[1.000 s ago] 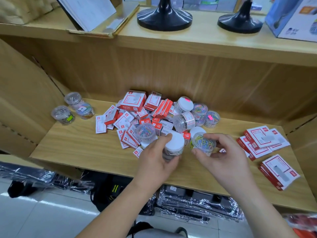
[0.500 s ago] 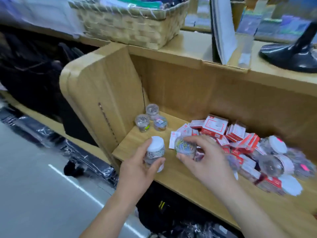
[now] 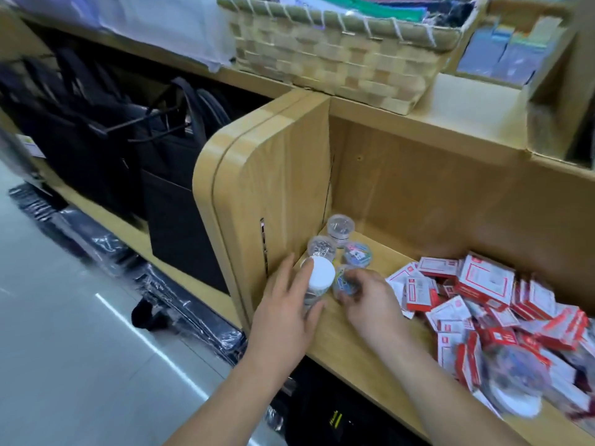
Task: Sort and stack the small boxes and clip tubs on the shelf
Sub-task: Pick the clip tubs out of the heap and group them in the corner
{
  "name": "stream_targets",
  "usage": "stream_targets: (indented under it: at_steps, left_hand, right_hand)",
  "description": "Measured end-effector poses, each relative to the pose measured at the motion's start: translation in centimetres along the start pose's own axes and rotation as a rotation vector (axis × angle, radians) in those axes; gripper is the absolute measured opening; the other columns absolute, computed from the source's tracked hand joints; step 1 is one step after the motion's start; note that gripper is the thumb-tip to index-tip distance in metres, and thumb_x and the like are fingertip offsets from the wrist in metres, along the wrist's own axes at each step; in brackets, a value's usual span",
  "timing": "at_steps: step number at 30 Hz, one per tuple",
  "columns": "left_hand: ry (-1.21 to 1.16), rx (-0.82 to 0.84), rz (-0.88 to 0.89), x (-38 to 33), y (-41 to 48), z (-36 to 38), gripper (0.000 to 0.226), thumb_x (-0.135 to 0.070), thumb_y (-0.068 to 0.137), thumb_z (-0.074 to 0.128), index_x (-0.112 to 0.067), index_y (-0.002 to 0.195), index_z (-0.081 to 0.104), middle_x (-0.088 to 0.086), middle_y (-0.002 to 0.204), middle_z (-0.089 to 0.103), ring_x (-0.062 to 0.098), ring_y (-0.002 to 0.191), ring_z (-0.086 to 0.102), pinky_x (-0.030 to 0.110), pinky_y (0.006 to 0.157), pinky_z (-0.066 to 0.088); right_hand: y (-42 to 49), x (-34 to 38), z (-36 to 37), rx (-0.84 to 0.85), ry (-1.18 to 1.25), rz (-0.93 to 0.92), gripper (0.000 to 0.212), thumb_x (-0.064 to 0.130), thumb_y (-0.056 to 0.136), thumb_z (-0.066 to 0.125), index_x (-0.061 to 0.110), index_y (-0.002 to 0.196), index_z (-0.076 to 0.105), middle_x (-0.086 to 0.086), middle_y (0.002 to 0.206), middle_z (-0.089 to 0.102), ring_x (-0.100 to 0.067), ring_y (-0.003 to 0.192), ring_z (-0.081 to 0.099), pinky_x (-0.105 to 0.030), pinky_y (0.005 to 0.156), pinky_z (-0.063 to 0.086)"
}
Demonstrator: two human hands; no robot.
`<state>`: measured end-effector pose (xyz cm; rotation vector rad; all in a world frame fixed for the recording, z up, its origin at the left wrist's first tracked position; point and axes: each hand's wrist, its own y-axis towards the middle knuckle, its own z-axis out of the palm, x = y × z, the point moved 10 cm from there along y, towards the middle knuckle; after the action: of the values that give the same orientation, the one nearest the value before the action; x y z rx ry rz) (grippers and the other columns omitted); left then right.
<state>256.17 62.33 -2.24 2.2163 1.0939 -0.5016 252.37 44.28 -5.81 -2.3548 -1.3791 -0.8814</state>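
Head view: the left hand wraps fingers and thumb round a white-lidded tub at the left front of the shelf. The right hand pinches a clear tub of coloured clips just beside it. Three clip tubs stand behind, and red-and-white boxes are heaped to the right.

This is a shop, by the look a stationery store: right of the right hand a heap of many identical red-and-white small boxes lies on a wooden display shelf; just beyond both hands stand matching clear clip tubs. Above the hands a woven basket holds coloured paper goods; left of the left hand black bags hang in a row; below them plastic-wrapped stock lies beside a glossy aisle floor.
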Motion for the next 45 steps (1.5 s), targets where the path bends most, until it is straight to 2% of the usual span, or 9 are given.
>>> stream_targets:
  at_steps: [3, 5, 10, 14, 22, 29, 34, 41, 45]
  left_hand:
    - [0.077, -0.076, 0.197, -1.9, -0.5, -1.2, 0.044, -0.017, 0.093, 0.068, -0.015, 0.136, 0.057, 0.008, 0.146, 0.049, 0.031, 0.119, 0.052, 0.046, 0.094, 0.052]
    - [0.144, -0.014, 0.251, -1.9, -0.6, -0.4, 0.049, -0.015, 0.093, 0.065, -0.014, 0.140, 0.055, 0.008, 0.150, 0.046, 0.031, 0.117, 0.053, 0.045, 0.092, 0.053]
    - [0.199, 0.093, 0.095, -0.4, 0.5, 0.3, 0.076, -0.029, 0.089, 0.067, -0.013, 0.155, 0.033, 0.013, 0.164, 0.026, 0.034, 0.140, 0.038, 0.041, 0.115, 0.040]
    - [0.099, 0.035, 0.174, -3.4, -0.1, -0.8, 0.065, -0.024, 0.091, 0.069, -0.010, 0.150, 0.044, 0.012, 0.161, 0.032, 0.030, 0.148, 0.030, 0.036, 0.123, 0.024]
    - [-0.187, 0.152, 0.304, -11.0, -3.6, 5.2, 0.043, -0.015, 0.087, 0.073, -0.013, 0.128, 0.063, 0.003, 0.143, 0.052, 0.022, 0.135, 0.048, 0.035, 0.113, 0.038]
    - [-0.250, 0.272, 0.286, -13.6, -6.5, 10.3, 0.042, -0.025, 0.088, 0.069, -0.020, 0.129, 0.062, -0.002, 0.139, 0.054, 0.018, 0.126, 0.054, 0.038, 0.102, 0.049]
    - [-0.376, 0.332, 0.267, -18.0, -5.7, 12.5, 0.042, -0.032, 0.090, 0.069, -0.028, 0.130, 0.060, -0.015, 0.130, 0.055, 0.006, 0.119, 0.059, 0.032, 0.095, 0.053]
    - [-0.350, 0.357, 0.215, -18.2, -4.7, 13.9, 0.045, -0.033, 0.088, 0.065, -0.023, 0.131, 0.064, -0.014, 0.131, 0.054, 0.007, 0.113, 0.061, 0.031, 0.088, 0.055]
    - [-0.415, 0.261, 0.160, -16.4, -4.2, 11.3, 0.036, -0.023, 0.089, 0.067, -0.028, 0.125, 0.066, -0.018, 0.125, 0.058, 0.008, 0.105, 0.064, 0.032, 0.087, 0.055]
  right_hand:
    - [0.6, 0.3, 0.4, -0.003, 0.046, -0.013, 0.032, 0.010, 0.080, 0.073, 0.017, 0.112, 0.070, -0.002, 0.111, 0.066, -0.023, 0.101, 0.065, -0.029, 0.090, 0.050]
    - [0.5, 0.5, -0.4, -0.033, 0.104, -0.035, 0.030, 0.011, 0.080, 0.075, 0.018, 0.109, 0.071, 0.001, 0.106, 0.065, -0.018, 0.094, 0.067, -0.031, 0.090, 0.054]
    - [-1.0, 0.7, -3.4, -0.038, 0.197, -0.014, 0.019, 0.032, 0.086, 0.073, 0.028, 0.104, 0.071, 0.016, 0.102, 0.070, -0.002, 0.093, 0.064, -0.029, 0.088, 0.053]
    - [-2.9, 0.8, -6.9, -0.051, 0.181, -0.021, 0.020, 0.038, 0.087, 0.071, 0.028, 0.105, 0.072, 0.021, 0.102, 0.071, 0.001, 0.097, 0.064, -0.028, 0.085, 0.054]
    - [-9.9, -4.2, -15.9, -0.213, -0.023, -0.014, 0.009, 0.034, 0.088, 0.072, 0.031, 0.096, 0.072, 0.017, 0.089, 0.067, -0.003, 0.082, 0.062, -0.034, 0.073, 0.053]
    - [-14.2, -12.7, -19.7, -0.353, -0.099, 0.129, 0.033, 0.026, 0.079, 0.081, 0.031, 0.110, 0.069, 0.010, 0.100, 0.059, -0.018, 0.094, 0.063, -0.041, 0.083, 0.055]
    - [-14.4, -14.1, -18.9, -0.290, 0.008, 0.126, 0.048, 0.049, 0.074, 0.080, 0.027, 0.115, 0.073, 0.011, 0.106, 0.065, -0.005, 0.099, 0.062, -0.027, 0.088, 0.051]
    - [-13.8, -15.2, -19.1, -0.267, 0.055, 0.158, 0.048, 0.042, 0.071, 0.079, 0.028, 0.116, 0.071, 0.015, 0.103, 0.066, -0.004, 0.094, 0.062, -0.030, 0.082, 0.054]
    - [-13.0, -13.4, -20.2, -0.321, 0.151, 0.116, 0.045, 0.029, 0.070, 0.087, 0.029, 0.111, 0.071, 0.018, 0.102, 0.064, 0.000, 0.088, 0.062, -0.017, 0.077, 0.050]
